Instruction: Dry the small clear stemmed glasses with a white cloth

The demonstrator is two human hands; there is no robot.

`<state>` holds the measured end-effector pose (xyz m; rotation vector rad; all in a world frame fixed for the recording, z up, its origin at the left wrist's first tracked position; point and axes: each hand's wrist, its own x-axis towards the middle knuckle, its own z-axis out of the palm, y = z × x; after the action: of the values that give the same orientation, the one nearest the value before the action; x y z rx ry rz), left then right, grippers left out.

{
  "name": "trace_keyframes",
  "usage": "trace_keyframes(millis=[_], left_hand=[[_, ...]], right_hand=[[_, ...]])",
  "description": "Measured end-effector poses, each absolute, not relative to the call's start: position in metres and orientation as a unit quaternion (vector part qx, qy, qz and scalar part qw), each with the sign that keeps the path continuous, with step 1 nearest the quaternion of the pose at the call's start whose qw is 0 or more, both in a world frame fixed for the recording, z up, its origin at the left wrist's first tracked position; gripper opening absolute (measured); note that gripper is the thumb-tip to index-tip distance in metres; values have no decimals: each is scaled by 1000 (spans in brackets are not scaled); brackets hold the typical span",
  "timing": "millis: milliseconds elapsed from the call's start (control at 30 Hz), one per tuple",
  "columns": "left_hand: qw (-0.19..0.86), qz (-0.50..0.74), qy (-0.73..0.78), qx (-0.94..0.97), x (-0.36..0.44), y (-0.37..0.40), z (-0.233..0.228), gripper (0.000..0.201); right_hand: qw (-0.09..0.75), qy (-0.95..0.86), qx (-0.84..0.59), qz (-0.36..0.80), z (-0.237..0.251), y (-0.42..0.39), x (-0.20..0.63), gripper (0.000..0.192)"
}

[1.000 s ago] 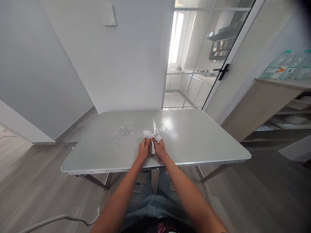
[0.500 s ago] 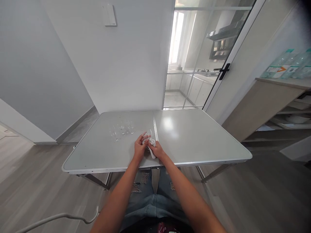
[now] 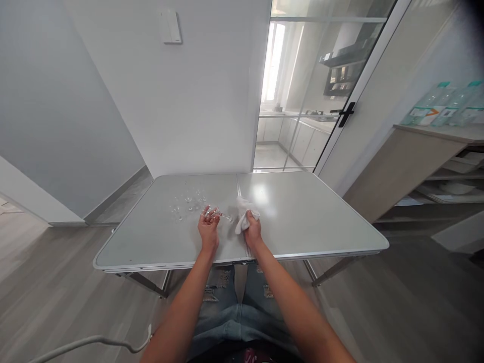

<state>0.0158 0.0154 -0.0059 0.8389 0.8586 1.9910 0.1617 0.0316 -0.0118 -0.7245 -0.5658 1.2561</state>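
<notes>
Left hand [image 3: 208,228] palm-up, fingers curled round a tilted glass [image 3: 214,213], right hand [image 3: 252,230] fisted on a cloth [image 3: 244,214], more glasses [image 3: 188,202] on the table [image 3: 302,212]

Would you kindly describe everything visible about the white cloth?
The white cloth is a small, soft, crumpled rag that looks like fabric. The right hand grips its lower part in a closed fist, so the bunched upper end sticks up and a loose tail hangs down on the left. It is held just above the grey table, near the centre seam, apart from the left hand.
</notes>
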Motion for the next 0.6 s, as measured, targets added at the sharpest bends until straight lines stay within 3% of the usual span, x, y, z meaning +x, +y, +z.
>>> trace_keyframes(millis=[167,600], left_hand=[[367,768,363,380,23,9,0,69],[259,674,431,541,35,-5,-1,55]], right_hand=[[618,-326,-308,646,-17,27,152,42],[616,-437,-419,504,-45,45,159,41]])
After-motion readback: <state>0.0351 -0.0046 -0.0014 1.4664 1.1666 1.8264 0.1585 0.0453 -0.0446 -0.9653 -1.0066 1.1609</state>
